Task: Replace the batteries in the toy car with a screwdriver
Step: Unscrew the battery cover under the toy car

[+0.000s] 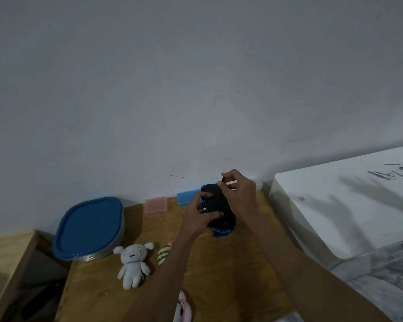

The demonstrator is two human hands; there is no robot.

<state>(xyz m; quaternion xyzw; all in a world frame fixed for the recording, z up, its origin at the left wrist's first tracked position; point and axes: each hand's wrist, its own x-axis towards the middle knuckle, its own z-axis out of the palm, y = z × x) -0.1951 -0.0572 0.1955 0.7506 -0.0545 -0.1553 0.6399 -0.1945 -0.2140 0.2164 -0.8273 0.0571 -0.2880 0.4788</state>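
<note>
The toy car point(219, 206) is blue with a black underside and is held upside down above the wooden table point(219, 270), its underside facing me. My left hand point(199, 217) grips the car from the left side, thumb on the underside. My right hand point(239, 192) pinches a thin dark screwdriver point(223, 178) at the car's far end. The screwdriver's tip is hidden behind my fingers.
A blue box point(187, 198) and a pink box point(156, 205) lie at the wall. A blue-lidded container point(89, 228) stands at the left. A white plush point(133, 263), a striped toy point(163, 254) and a pink plush point(183, 310) lie near the front. A white appliance point(347, 205) stands on the right.
</note>
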